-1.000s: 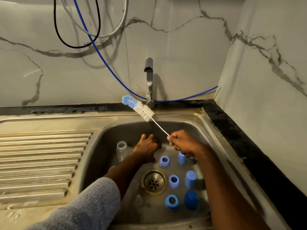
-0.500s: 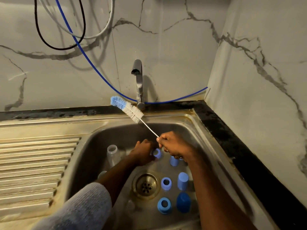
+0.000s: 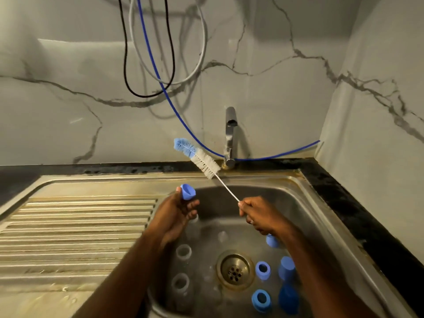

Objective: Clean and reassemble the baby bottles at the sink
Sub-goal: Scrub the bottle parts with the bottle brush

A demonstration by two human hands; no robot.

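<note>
My left hand [image 3: 175, 213] holds a small blue bottle ring [image 3: 188, 191] between thumb and fingers, raised above the sink's left rim. My right hand [image 3: 259, 215] grips the thin white handle of a bottle brush [image 3: 202, 160], whose white and blue bristles point up and left toward the tap. In the steel sink [image 3: 321, 226] lie clear bottles [image 3: 183, 252] [image 3: 180, 283] on the left, and blue rings [image 3: 262, 270] [image 3: 261, 299] and blue caps [image 3: 286, 269] [image 3: 288, 299] on the right. Another blue piece [image 3: 271, 241] shows under my right wrist.
The drain [image 3: 235, 269] sits in the basin's middle. A ribbed draining board [image 3: 75, 237] lies to the left. The tap [image 3: 230, 136] stands at the back edge. Black, grey and blue cables [image 3: 149, 65] hang on the marble wall. A dark counter [image 3: 358, 214] borders the right side.
My left hand has lifted out of the basin with a blue ring from near the drain. The view has tilted and shifted. The brush stays raised in my right hand.
</note>
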